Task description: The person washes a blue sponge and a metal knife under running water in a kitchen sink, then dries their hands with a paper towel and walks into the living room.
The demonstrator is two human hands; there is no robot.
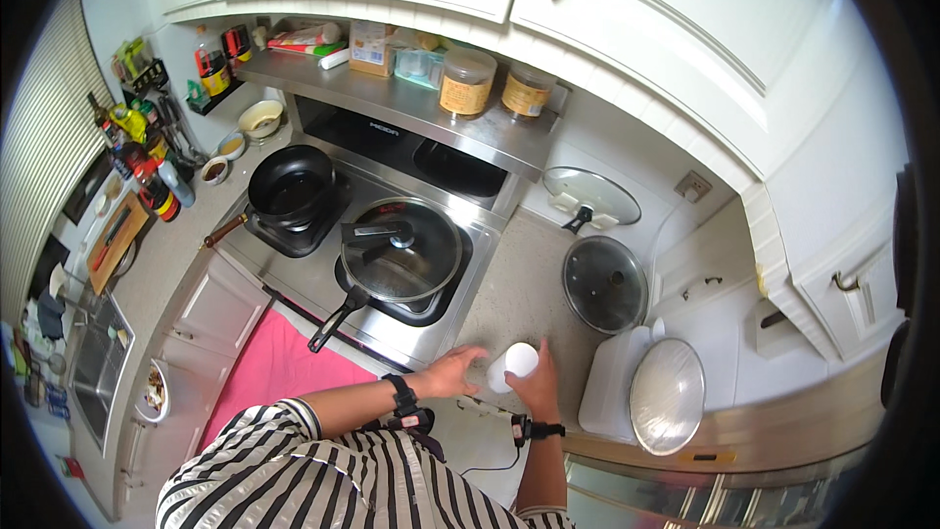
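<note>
My right hand [541, 388] is around a white cylinder [520, 360], perhaps a cup or a jar, over the counter [507, 294] to the right of the stove. Left of the cylinder, my left hand [452, 373] is held with its fingers apart and nothing between them. A frying pan [356, 300] with a glass lid [433, 257] sits on the near burner, its black handle pointing toward me. On the farther burner stands a black wok [283, 187] with a wooden handle. What is inside the cylinder cannot be seen.
Two more glass lids, one leaning [613, 195] and one dark [604, 283], are at the right wall. Beside my right hand stands a white plastic container [606, 389], next to a film-covered round dish [668, 397]. Jars [468, 84] line the steel shelf [396, 103]; small bowls [214, 171] sit left.
</note>
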